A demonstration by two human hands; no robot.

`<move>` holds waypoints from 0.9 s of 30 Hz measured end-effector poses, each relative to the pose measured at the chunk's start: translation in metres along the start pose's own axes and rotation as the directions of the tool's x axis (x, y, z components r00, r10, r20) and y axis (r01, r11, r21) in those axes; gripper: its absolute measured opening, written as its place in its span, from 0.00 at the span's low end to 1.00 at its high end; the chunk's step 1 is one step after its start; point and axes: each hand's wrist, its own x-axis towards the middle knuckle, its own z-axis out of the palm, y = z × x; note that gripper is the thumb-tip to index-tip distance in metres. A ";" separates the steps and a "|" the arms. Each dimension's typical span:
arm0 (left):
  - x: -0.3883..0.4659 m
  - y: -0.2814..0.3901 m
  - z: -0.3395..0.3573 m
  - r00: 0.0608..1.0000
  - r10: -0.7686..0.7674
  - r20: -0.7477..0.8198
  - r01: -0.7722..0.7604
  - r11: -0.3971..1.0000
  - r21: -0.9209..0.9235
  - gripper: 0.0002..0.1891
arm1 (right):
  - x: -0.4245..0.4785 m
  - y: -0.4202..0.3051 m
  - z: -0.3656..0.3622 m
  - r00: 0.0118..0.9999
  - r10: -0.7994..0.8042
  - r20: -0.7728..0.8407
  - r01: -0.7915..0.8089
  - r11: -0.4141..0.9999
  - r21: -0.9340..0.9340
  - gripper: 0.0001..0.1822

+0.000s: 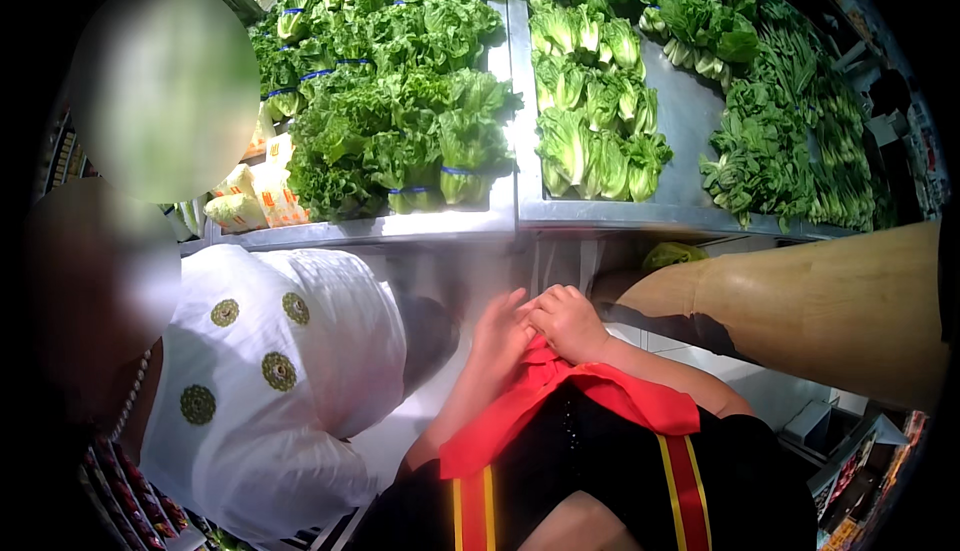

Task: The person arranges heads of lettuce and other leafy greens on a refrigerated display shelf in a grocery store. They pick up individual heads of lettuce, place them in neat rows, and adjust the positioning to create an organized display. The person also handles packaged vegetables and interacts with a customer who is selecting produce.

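My left hand (504,335) and my right hand (564,323) meet in front of my body, fingers touching. Red cloth (517,422) spreads across my front and gathers to a point beneath them. My right fingers are curled at its gathered top and seem to grip it. The left hand's fingers look straighter, and its grip on the cloth is partly hidden. Beyond my hands stands a metal vegetable counter (585,210). Upright heads of romaine lettuce (562,146) and bunches of green leaf lettuce (397,108) with blue ties lie on it.
A person in a white shirt (300,341) stands close on my left. A large tan rounded surface (810,303) reaches in from the right. Leafy greens (765,138) fill the counter's right end. Wrapped pale vegetables (247,202) lie at its left. Packed goods (139,487) stand at lower left.
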 end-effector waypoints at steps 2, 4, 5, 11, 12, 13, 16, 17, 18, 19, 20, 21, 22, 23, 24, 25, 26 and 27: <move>0.001 -0.014 -0.014 0.999 -0.010 0.052 0.008 0.999 0.043 0.22 | -0.019 -0.012 0.002 0.998 0.061 -0.011 -0.061 0.998 0.022 0.05; -0.005 -0.021 -0.009 0.996 -0.003 0.088 -0.006 0.995 0.103 0.20 | -0.029 -0.015 -0.001 0.997 0.070 -0.035 -0.068 0.996 0.061 0.08; -0.006 -0.025 -0.009 0.995 -0.012 0.100 -0.001 0.991 0.132 0.19 | -0.033 -0.018 -0.004 0.996 0.073 -0.045 -0.069 0.994 0.079 0.09; -0.026 -0.055 0.009 0.999 -0.022 0.043 0.005 0.931 0.365 0.16 | -0.081 -0.023 -0.030 0.956 0.230 -0.180 -0.177 0.947 0.268 0.06; -0.030 -0.067 0.009 0.999 -0.015 0.035 0.000 0.918 0.397 0.16 | -0.095 -0.021 -0.032 0.943 0.286 -0.170 -0.216 0.915 0.340 0.07; -0.034 -0.079 0.006 1.000 -0.008 0.027 -0.004 0.903 0.429 0.16 | -0.110 -0.021 -0.033 0.926 0.341 -0.161 -0.251 0.876 0.412 0.07; -0.051 -0.123 -0.011 1.000 -0.009 0.014 0.001 0.862 0.506 0.16 | -0.169 -0.007 -0.028 0.882 0.468 0.063 -0.393 0.652 0.648 0.10; -0.061 -0.138 -0.015 1.000 -0.017 -0.007 0.018 0.841 0.540 0.16 | -0.192 0.002 -0.020 0.862 0.481 0.159 -0.440 0.556 0.705 0.11; -0.071 -0.152 -0.018 0.999 -0.030 -0.046 0.051 0.811 0.583 0.15 | -0.217 0.013 -0.011 0.831 0.490 0.264 -0.499 0.445 0.743 0.13; -0.085 -0.165 -0.022 0.996 -0.043 -0.078 0.082 0.778 0.623 0.15 | -0.241 0.016 -0.001 0.784 0.505 0.360 -0.550 0.299 0.780 0.13; -0.095 -0.179 -0.025 0.994 -0.055 -0.094 0.104 0.740 0.665 0.15 | -0.265 0.024 0.003 0.728 0.514 0.453 -0.598 0.156 0.786 0.13; -0.112 -0.185 -0.040 0.998 -0.033 -0.057 0.064 0.684 0.726 0.14 | -0.282 0.026 0.009 0.694 0.486 0.531 -0.630 0.055 0.774 0.11; -0.125 -0.190 -0.053 1.000 -0.012 -0.008 0.014 0.622 0.783 0.14 | -0.299 0.029 0.006 0.666 0.456 0.591 -0.658 -0.015 0.753 0.10; -0.141 -0.193 -0.066 0.996 0.023 0.085 -0.084 0.546 0.834 0.14 | -0.318 0.024 0.008 0.650 0.445 0.616 -0.675 -0.035 0.737 0.09; -0.148 -0.198 -0.069 0.995 0.034 0.091 -0.095 0.540 0.836 0.14 | -0.336 0.022 0.004 0.633 0.453 0.628 -0.691 -0.034 0.722 0.09; -0.157 -0.198 -0.073 0.994 0.055 0.091 -0.106 0.530 0.842 0.14 | -0.349 0.016 0.006 0.618 0.464 0.635 -0.703 -0.036 0.710 0.09; -0.168 -0.198 -0.077 0.997 0.072 -0.029 -0.019 0.591 0.807 0.14 | -0.359 0.008 0.011 0.607 0.465 0.645 -0.713 -0.041 0.700 0.09; -0.175 -0.195 -0.073 0.987 0.081 -0.139 0.053 0.651 0.757 0.14 | -0.360 0.001 0.017 0.583 0.484 0.653 -0.729 -0.042 0.683 0.09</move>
